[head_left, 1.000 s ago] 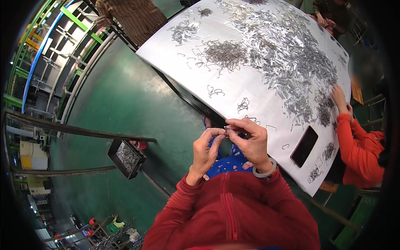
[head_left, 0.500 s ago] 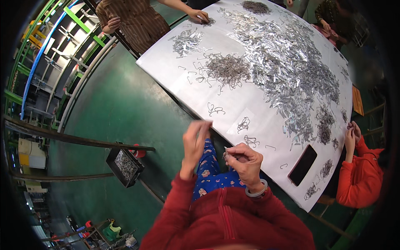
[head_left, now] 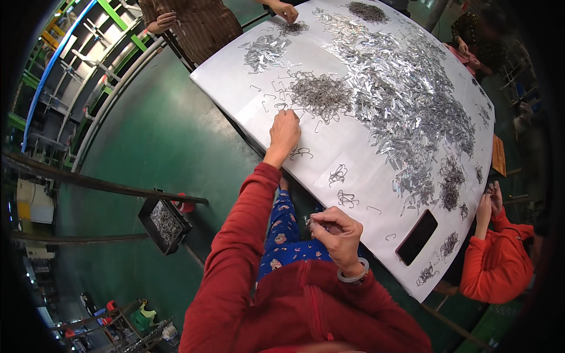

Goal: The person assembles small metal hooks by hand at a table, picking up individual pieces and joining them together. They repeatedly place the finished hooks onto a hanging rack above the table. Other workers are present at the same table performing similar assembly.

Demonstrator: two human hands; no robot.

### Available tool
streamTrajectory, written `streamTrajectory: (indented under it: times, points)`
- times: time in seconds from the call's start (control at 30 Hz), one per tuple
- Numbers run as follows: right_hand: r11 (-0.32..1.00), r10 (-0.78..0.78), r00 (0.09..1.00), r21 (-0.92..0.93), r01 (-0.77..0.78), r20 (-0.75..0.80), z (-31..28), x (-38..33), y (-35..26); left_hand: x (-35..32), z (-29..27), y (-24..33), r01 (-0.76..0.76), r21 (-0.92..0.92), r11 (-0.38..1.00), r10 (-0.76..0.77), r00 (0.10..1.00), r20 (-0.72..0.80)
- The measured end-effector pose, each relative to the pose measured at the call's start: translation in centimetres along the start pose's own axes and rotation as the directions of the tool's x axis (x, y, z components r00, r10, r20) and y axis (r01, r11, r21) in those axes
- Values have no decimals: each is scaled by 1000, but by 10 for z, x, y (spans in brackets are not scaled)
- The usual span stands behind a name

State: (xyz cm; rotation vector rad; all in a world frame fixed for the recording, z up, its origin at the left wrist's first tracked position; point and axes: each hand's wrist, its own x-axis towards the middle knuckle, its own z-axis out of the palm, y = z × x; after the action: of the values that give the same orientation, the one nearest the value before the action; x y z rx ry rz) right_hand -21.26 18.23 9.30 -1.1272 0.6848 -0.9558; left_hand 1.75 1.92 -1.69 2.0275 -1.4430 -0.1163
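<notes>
1. A black bin [head_left: 178, 239] stands at the left, beyond the edge of the surface [head_left: 229, 88], filled with a jumble of small metal pieces [head_left: 165, 220].
2. No container holds the goods on the white surface: a broad heap of silver strips [head_left: 406, 94] spreads across it, with a pile of dark wire hooks [head_left: 321, 97] beside its left flank.
3. The left hand [head_left: 285, 132] reaches over the surface, its fingers bunched and lowered among loose hooks at the near-left fringe of that pile; its back hides whether they grip one.
4. The right hand [head_left: 339, 235] is above the lap, just off the edge, its fingers pinched narrowly on a small metal piece [head_left: 308, 221], whose shape is too small to make out.
5. Two little clusters of hooks [head_left: 338, 175] lie between the hands, and a dark phone [head_left: 416, 237] lies to the right.
6. Half a second ago the left hand was a blur near the edge; now it is farther forward, at the hooks. A second ago both hands met over the lap. The right hand remains there.
</notes>
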Motion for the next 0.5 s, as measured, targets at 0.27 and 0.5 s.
streamTrajectory:
  times: [0.27,0.5]
  points:
    - [968,-126,992,-216,129,32,-3,0,-1,-115,-124,62,189,-751,633,-41,977,211]
    - [994,-105,992,-11,104,-71,-2,-7,1,-196,-155,112,-35,-737,675,92,995,37]
